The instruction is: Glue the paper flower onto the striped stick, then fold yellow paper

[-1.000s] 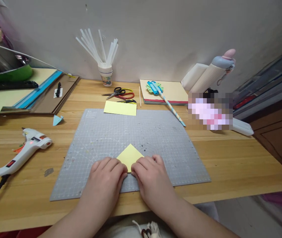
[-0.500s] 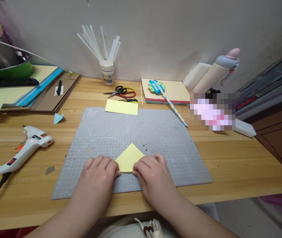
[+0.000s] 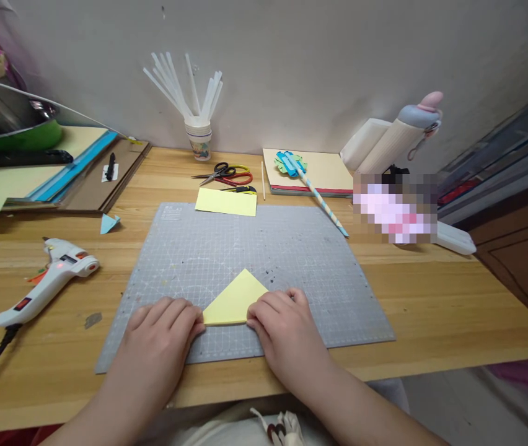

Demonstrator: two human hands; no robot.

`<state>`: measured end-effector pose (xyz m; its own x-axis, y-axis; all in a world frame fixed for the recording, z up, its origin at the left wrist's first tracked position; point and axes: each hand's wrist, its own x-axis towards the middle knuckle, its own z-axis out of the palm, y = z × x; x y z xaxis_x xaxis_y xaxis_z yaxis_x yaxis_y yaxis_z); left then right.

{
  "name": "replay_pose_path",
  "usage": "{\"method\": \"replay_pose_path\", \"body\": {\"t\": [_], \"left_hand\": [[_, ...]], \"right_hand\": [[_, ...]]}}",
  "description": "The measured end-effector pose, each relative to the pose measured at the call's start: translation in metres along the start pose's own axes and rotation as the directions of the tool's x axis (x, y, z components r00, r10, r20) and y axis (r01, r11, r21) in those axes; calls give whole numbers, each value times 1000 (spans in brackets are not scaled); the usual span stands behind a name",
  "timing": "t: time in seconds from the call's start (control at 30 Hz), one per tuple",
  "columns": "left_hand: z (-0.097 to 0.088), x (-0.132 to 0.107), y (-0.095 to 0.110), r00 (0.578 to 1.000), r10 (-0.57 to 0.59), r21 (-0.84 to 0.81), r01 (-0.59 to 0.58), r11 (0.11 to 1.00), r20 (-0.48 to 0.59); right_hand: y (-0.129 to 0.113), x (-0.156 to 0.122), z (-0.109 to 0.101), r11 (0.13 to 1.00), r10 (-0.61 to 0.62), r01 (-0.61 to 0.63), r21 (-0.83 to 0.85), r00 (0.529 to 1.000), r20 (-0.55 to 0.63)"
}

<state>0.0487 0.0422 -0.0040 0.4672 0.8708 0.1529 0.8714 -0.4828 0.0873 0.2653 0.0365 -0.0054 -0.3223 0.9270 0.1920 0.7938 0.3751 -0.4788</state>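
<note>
A folded yellow paper triangle (image 3: 235, 303) lies on a grey cutting mat (image 3: 245, 248), near its front edge. My left hand (image 3: 162, 334) has its fingers curled, the tips pressing down at the triangle's left corner. My right hand (image 3: 282, 328) is curled too and covers the right corner, holding the paper flat against the mat. The triangle's bottom fold runs between the two hands.
A white hot glue gun (image 3: 45, 282) lies left of the mat, its cord trailing off the table's front. A yellow paper strip (image 3: 225, 202), scissors (image 3: 224, 174), a cup of glue sticks (image 3: 198, 139) and a card stack (image 3: 324, 173) stand behind. A blue paper scrap (image 3: 108, 223) lies at left.
My left hand has slid left along the triangle's bottom edge, uncovering more yellow paper. The right hand stays on the right corner.
</note>
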Motion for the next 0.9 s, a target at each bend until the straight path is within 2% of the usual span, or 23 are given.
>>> {"method": "replay_pose_path", "body": {"t": [0.2, 0.43, 0.63, 0.9], "left_hand": [[1, 4, 2, 999, 6, 46, -7, 999, 36], [1, -3, -4, 1000, -28, 57, 29, 998, -10], [0, 0, -1, 999, -46, 118, 44, 992, 18], [-3, -1, -6, 998, -29, 214, 15, 977, 64]], "right_hand": [[0, -1, 2, 1000, 5, -5, -25, 1000, 6], [1, 0, 2, 1000, 13, -13, 8, 1000, 5], [0, 1, 1, 1000, 12, -12, 15, 1000, 8], [2, 1, 0, 999, 22, -23, 25, 1000, 21]]}}
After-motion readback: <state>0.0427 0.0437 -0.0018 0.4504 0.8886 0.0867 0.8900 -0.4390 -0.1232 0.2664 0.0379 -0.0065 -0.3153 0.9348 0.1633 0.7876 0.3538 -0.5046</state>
